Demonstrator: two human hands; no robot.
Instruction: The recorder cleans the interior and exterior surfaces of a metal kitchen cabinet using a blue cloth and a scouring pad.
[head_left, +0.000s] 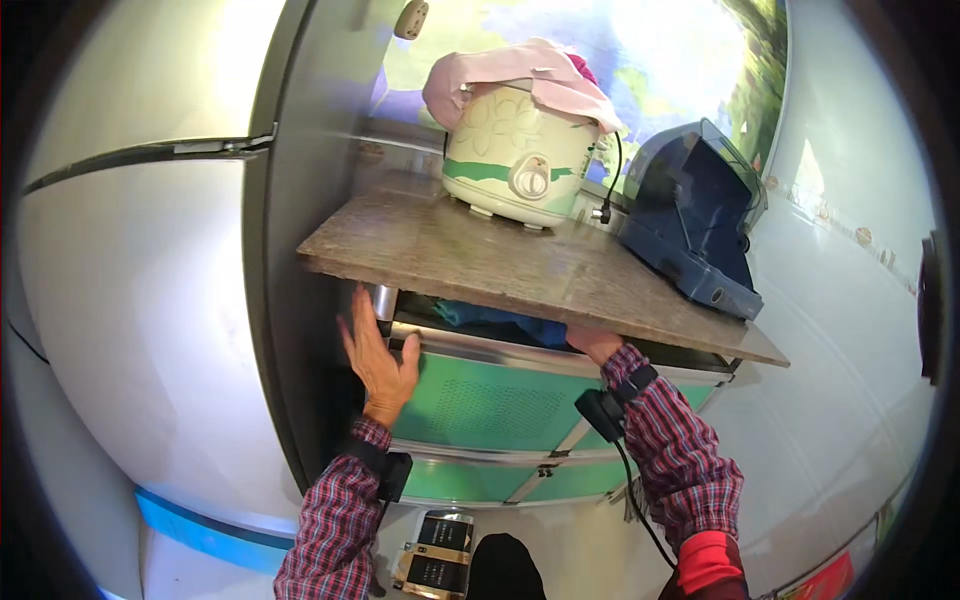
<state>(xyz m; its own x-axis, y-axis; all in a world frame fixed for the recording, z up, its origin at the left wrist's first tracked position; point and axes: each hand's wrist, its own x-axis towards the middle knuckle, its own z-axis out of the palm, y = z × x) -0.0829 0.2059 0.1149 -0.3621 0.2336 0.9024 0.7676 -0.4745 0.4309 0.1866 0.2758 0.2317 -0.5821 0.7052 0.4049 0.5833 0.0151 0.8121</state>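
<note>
My left hand (384, 369) is spread against the left front corner of a green-panelled metal cabinet (487, 397), beside its silver corner post (385, 303). The thumb points up at the cabinet's top rail, and nothing is grasped. My right hand (594, 343) reaches into the gap below a brown stone-look board (540, 259) that tops the cabinet. Its fingers are hidden under the board, next to a blue cloth (517, 321) lying in the gap. Whether they grip the cloth does not show.
On the board stand a cream electric cooker (517, 150) draped with a pink cloth (502, 64), and a dark blue dish-drying box or similar open-fronted appliance (690, 217). A loose plug (602, 214) hangs by the cooker. A refrigerator (150, 315) stands left; a black-and-gold package (436, 555) lies on the floor.
</note>
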